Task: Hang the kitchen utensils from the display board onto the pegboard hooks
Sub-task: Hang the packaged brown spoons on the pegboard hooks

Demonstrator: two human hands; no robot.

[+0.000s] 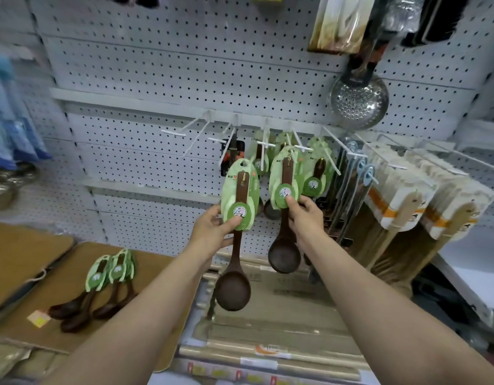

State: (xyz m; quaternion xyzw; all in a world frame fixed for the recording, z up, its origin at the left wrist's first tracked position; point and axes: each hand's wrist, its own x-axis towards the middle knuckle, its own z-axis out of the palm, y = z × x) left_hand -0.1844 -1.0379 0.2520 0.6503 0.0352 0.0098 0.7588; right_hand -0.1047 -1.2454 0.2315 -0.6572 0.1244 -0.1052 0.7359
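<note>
Pegboard (184, 65): white hooks (271, 144) jut out, several already carrying green-carded spoons.
Table (157, 273): spare spoons (101, 290) lie waiting, cards up, well left of both hands.
Left hand (212, 232): fingers curled round a spoon's card (239, 195), held upright, hole topmost, ready for a hook.
Right hand (305, 215): thumb pinches the hanging spoon's card (286, 182), apparently steadying it on its hook.

The blue packs (7, 129) on the left are blurry and cut off by the edge. Spoons hanging behind the front card (286, 179) are mostly hidden. Its small writing looks too tiny to read.
</note>
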